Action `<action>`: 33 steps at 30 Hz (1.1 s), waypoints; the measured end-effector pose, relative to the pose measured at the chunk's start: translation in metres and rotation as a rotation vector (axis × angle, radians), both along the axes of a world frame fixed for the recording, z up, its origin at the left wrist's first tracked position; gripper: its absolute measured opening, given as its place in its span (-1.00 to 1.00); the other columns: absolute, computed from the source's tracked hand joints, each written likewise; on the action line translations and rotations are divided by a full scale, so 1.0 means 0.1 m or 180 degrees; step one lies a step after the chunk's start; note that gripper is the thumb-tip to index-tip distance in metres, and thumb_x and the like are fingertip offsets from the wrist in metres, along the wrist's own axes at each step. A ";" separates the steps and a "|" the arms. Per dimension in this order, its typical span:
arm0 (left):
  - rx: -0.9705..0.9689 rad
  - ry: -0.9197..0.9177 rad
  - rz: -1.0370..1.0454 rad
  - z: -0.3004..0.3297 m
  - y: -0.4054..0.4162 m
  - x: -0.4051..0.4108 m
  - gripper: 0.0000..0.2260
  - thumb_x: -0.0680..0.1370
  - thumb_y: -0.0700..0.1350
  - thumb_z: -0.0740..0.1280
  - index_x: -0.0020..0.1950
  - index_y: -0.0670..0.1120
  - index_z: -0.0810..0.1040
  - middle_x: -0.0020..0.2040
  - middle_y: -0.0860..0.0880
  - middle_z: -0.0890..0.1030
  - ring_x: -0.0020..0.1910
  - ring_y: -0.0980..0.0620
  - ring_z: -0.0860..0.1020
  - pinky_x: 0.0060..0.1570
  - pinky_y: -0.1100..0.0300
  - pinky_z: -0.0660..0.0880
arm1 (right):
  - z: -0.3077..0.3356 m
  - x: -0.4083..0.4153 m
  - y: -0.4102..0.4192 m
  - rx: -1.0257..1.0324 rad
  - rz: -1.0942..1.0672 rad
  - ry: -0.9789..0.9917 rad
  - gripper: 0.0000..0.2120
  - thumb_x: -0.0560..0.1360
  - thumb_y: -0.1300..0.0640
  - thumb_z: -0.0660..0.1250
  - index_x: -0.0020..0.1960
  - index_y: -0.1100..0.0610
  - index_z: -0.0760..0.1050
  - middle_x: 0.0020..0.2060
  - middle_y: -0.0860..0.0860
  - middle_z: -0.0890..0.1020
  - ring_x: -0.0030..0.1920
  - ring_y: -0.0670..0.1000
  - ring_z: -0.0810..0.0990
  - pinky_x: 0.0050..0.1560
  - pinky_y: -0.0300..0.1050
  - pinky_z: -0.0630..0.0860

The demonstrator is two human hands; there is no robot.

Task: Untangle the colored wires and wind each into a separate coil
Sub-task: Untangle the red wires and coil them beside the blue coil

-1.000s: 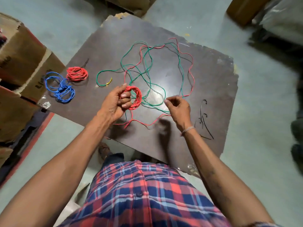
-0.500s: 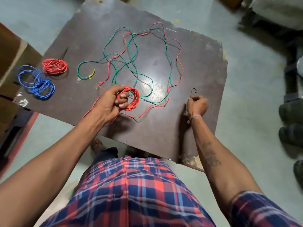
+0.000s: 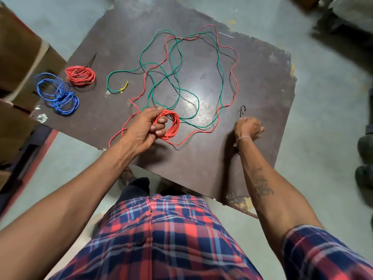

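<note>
My left hand grips a partly wound red coil just above the dark board. The rest of that red wire trails loose across the board, tangled with a green wire and a thin black wire. My right hand is closed at the right side of the board, pinching a black wire end that curls up from its fingers. A finished red coil and a blue coil lie at the left.
Cardboard boxes stand left of the board. The board's front edge is chipped near my legs. Dark shoes sit on the grey floor at the right.
My right hand left the red wire near the coil and moved right, closing on the black wire end. My left hand kept hold of the red coil.
</note>
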State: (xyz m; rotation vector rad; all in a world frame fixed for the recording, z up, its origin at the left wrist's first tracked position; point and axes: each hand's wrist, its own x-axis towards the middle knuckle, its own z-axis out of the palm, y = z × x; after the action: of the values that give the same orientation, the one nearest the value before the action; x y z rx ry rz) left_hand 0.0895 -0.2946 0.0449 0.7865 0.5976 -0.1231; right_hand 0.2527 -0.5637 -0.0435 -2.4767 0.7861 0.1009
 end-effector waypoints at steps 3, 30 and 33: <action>-0.0038 0.0063 0.0115 -0.05 0.03 0.02 -0.80 0.70 -0.18 0.17 -0.13 -0.04 0.34 -0.36 0.02 0.40 -0.60 0.23 0.19 -0.57 0.35 0.19 | 0.10 -0.04 0.16 0.0526 0.0175 -0.0296 -0.85 0.55 0.10 0.30 -0.02 0.06 0.65 0.11 0.06 0.57 0.29 0.17 0.45 0.32 0.00 0.32; 0.0479 0.0234 0.0708 0.12 0.25 0.07 -0.80 0.69 -0.20 0.22 -0.14 -0.08 0.35 -0.39 -0.03 0.40 -0.62 0.19 0.22 -0.60 0.36 0.21 | 1.27 -0.73 1.23 0.0999 0.4480 -0.1429 -0.89 0.46 0.32 0.48 -0.08 0.14 0.69 -0.21 0.02 0.62 -0.21 0.03 0.59 -0.16 0.03 0.55; 0.0817 0.0314 0.0701 0.13 0.24 0.08 -0.77 0.68 -0.20 0.24 -0.17 -0.08 0.36 -0.39 -0.06 0.42 -0.62 0.17 0.24 -0.59 0.35 0.22 | 1.22 -0.79 1.31 0.0659 0.4634 -0.1658 -0.94 0.47 0.28 0.46 -0.09 0.16 0.68 -0.23 0.05 0.60 -0.23 0.12 0.58 -0.21 0.08 0.52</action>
State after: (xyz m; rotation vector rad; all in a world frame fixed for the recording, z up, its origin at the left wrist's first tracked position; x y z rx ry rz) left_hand 0.0972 -0.2706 0.0579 0.9603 0.7999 0.1201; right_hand 0.1736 -0.4324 0.0783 -2.1753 -1.2133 0.0361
